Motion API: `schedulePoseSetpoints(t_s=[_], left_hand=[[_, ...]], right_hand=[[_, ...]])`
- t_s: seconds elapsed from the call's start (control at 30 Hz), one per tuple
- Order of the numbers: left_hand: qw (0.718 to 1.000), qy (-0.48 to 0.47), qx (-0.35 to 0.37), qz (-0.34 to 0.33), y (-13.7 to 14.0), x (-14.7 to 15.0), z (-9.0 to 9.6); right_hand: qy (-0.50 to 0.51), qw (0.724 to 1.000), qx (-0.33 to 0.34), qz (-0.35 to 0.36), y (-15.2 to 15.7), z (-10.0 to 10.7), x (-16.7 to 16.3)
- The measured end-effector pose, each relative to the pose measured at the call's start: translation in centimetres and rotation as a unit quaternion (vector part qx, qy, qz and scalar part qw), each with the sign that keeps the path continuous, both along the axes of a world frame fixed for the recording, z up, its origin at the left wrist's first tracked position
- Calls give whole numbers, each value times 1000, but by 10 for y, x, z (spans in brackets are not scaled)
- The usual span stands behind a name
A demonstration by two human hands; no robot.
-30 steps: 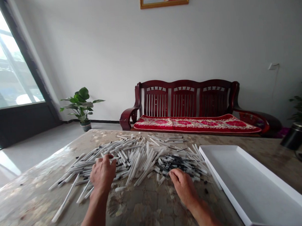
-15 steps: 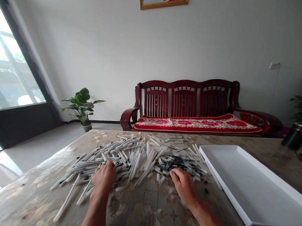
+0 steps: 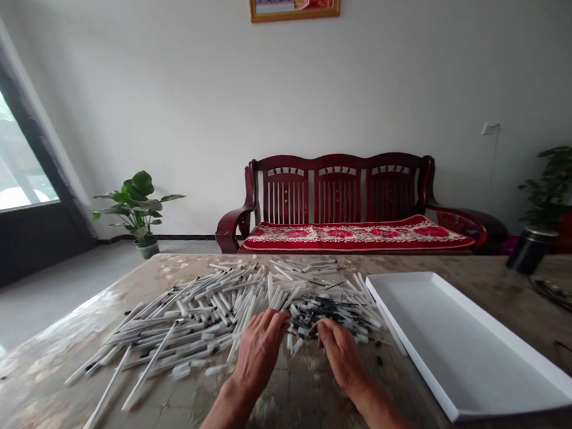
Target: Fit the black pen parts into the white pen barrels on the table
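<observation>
A spread of white and translucent pen barrels [image 3: 149, 328], some with black ends, lies over the middle and left of the table. To its right is a heap of small black pen parts [image 3: 325, 311] mixed with short white caps. My left hand [image 3: 260, 342] is at the near edge between the barrels and the black heap. Its fingers are pinched together, and what they hold is hidden. My right hand [image 3: 339, 351] is at the near side of the black heap, thumb and fingers closed on something too small to name.
A shallow white box [image 3: 471, 339] stands at the right of the patterned table [image 3: 275, 404]. Beyond it are a black canister [image 3: 531, 249] and a coiled black cable [image 3: 557, 297]. A wooden bench [image 3: 342, 193] with a red cover is behind the table, a potted plant [image 3: 141, 211] to its left.
My left hand has moved right from among the barrels to beside the black heap. My right hand stays by the heap, still pinched. The view has turned slightly to the right.
</observation>
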State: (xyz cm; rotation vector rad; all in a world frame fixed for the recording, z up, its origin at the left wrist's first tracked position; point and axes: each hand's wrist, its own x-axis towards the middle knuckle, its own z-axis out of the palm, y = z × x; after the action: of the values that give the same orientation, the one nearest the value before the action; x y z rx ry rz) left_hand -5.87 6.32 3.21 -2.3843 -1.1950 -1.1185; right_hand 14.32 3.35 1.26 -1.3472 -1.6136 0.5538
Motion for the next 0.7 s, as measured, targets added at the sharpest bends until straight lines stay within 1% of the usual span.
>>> schedulePoseSetpoints(t_s=[0.13,0.23,0.53,0.63,0.7], left_hand=[[997,32,7,-73,-7,18,-6],[994,48,11,-99,-9,22,-8],[994,70,18,-85,-7,26,-16],[995,61,5,-78,-6,27,-18],[996,49,-10,-67,-5,27,-20]], right_hand=[[-10,1000,10,-11,1,3,1],[-29,999,16,-15,5,1,0],[-90,996,2,-9,10,-7,3],[-98,995,22,-23,10,-7,3],[-83,996,34,-22,10,-6,2]])
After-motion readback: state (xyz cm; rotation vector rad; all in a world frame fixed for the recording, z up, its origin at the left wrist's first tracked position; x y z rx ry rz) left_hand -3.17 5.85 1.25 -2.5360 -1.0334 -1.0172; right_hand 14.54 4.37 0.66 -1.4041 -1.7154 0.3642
